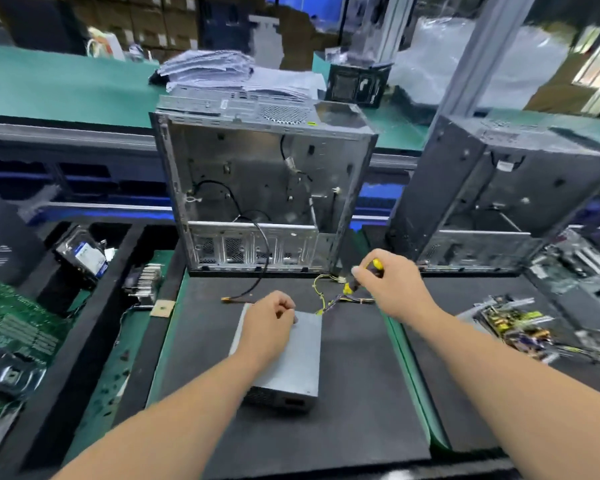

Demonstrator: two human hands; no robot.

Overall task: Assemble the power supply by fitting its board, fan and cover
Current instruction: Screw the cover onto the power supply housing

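A grey metal power supply box (297, 362) with its cover on lies on the dark foam mat (343, 393) in front of me. My left hand (269, 323) rests on its far left top, fingers curled at the far edge; whether they hold anything is hidden. My right hand (390, 284) grips a yellow-and-black screwdriver (362, 277) just beyond the box's far right corner, tip pointing down-left. A bundle of yellow and black wires (340, 299) runs out of the box's far end.
An open silver computer case (260, 188) stands upright behind the mat, with a darker case (499, 192) to its right. A bare power supply board (513, 323) lies at right. Green circuit boards (14, 327) and a heatsink (144, 280) sit at left.
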